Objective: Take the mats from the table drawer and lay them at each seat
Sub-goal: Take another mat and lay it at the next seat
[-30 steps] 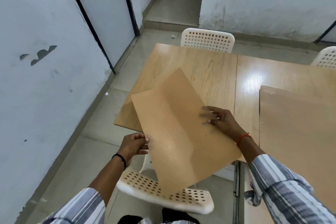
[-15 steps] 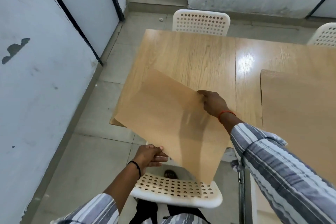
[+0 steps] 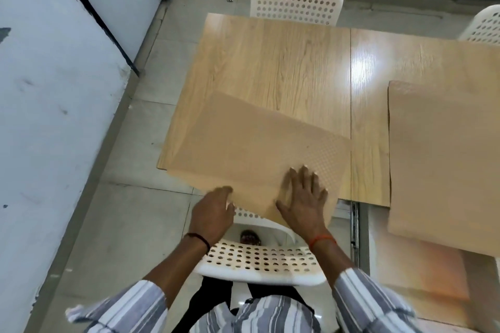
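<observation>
I see the mat (image 3: 251, 154) lying skewed on the wooden surface (image 3: 284, 62), overhanging its near edge; right hand (image 3: 304, 203) flat on top, left fingers (image 3: 226, 201) pinching its corner.

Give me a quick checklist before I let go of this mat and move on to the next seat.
1. Mat resting on the table: ok, its far part lies on the wood.
2. Mat square with the table edge: not ok, it sits skewed.
3. Mat fully on the table: not ok, its near corner overhangs toward the near chair.
4. Right hand flat on the mat: ok.
5. Left hand at the near edge: ok; grip underneath, cannot tell.
6. Second mat laid at the right: ok.
</observation>
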